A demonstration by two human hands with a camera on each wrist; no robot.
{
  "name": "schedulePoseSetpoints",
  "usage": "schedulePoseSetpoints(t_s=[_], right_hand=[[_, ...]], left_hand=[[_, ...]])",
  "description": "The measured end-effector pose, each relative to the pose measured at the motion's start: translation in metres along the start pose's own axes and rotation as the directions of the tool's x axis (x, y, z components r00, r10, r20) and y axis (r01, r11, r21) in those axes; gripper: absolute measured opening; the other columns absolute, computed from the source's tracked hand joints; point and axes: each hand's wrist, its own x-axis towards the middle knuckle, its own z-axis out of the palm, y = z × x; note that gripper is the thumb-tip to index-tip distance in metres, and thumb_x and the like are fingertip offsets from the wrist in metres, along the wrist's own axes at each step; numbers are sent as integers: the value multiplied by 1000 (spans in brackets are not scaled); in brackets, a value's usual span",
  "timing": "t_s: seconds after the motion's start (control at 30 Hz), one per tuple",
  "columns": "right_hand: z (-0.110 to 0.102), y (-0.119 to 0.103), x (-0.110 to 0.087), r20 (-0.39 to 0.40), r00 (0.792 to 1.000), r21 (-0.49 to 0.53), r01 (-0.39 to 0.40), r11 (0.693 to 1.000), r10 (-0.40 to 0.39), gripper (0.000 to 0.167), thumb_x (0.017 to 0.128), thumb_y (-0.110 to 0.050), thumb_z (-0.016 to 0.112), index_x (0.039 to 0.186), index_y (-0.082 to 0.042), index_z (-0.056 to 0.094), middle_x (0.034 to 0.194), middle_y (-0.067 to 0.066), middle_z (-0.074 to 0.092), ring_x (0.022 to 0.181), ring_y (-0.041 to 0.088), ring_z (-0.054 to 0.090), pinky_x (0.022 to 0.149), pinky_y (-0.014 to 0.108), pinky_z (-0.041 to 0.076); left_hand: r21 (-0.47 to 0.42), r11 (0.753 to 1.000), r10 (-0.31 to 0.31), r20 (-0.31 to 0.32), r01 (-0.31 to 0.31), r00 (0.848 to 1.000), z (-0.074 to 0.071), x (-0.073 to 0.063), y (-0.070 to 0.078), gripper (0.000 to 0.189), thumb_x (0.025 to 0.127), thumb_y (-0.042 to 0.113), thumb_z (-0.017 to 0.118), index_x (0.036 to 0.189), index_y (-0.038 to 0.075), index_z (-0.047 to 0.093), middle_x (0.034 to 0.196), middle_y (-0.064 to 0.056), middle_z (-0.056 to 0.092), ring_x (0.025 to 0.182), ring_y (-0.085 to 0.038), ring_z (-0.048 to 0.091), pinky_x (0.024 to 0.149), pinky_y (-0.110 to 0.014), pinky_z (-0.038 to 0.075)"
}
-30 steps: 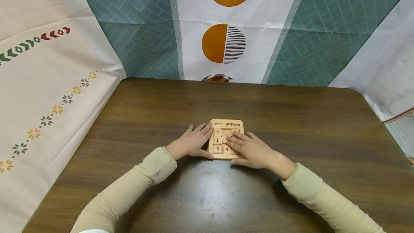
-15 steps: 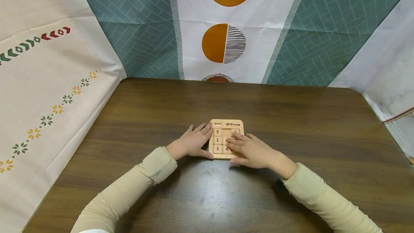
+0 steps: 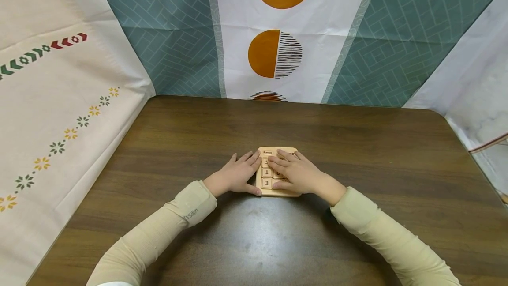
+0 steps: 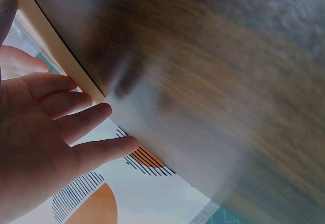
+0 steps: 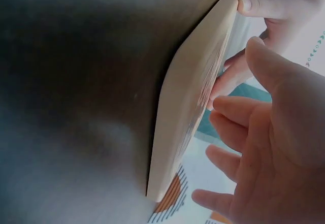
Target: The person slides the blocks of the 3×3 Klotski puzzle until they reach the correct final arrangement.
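A pale wooden number slide puzzle [image 3: 274, 193] lies flat near the middle of the table. Tiles 5, 1 [image 3: 267, 172] and 3 [image 3: 267, 183] show in its left column; most others are under the right hand. My left hand [image 3: 238, 175] touches the puzzle's left edge, fingertips along the side and thumb at the near corner. Across the puzzle's middle and right side extends my right hand [image 3: 299, 174], fingers spread and fairly straight, index fingertip by tile 5. In the right wrist view its fingers [image 5: 226, 158] hover close over the frame [image 5: 175, 107]; contact cannot be told.
The dark wood table [image 3: 198, 122] stretches around the puzzle on every side. A patterned cloth [image 3: 182, 34] hangs behind its back edge, and a white cloth [image 3: 79, 180] with small flowers borders the left side.
My right hand has shifted left and slightly away from me, from the puzzle's right column to its middle, now covering the top-middle gap. The left hand and puzzle frame have stayed put.
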Motion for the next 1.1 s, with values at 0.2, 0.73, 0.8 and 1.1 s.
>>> schedulePoseSetpoints(t_s=[0.2, 0.73, 0.8, 1.1], right_hand=[[1, 0, 1, 22, 1000, 5, 14, 1000, -14, 64, 89, -50, 49, 139, -11, 39, 144, 3, 35, 134, 28, 22, 101, 57, 21], [0, 15, -16, 16, 1000, 40, 21, 999, -21, 64, 88, -49, 51, 138, -10, 41, 143, 5, 37, 133, 30, 24, 98, 59, 23], [-1, 15, -17, 22, 1000, 47, 10, 999, -12, 64, 88, -49, 51, 138, -11, 41, 143, 5, 36, 134, 30, 23, 99, 59, 22], [-3, 17, -20, 39, 999, 53, -10, 999, 7, 64, 88, -48, 52, 139, -10, 40, 143, 6, 36, 134, 30, 22, 99, 59, 21]], left_hand=[[-6, 1000, 2, -1, -2, 1000, 0, 0, 0, 98, 75, 62, 59, 143, 1, 24, 151, -13, 12, 135, -32, 18, 99, -59, 22], [-5, 1000, -6, 3, 6, 1000, 0, 0, 0, 98, 75, 62, 58, 144, 1, 23, 151, -12, 11, 135, -31, 18, 100, -59, 22], [-5, 1000, -5, 3, 5, 1000, -1, -1, 1, 98, 75, 62, 58, 143, 1, 23, 151, -12, 11, 135, -31, 18, 99, -59, 22], [1, 1000, -3, 6, 3, 1000, -2, -1, 1, 98, 76, 62, 58, 143, 1, 23, 151, -12, 11, 135, -31, 18, 100, -58, 22]])
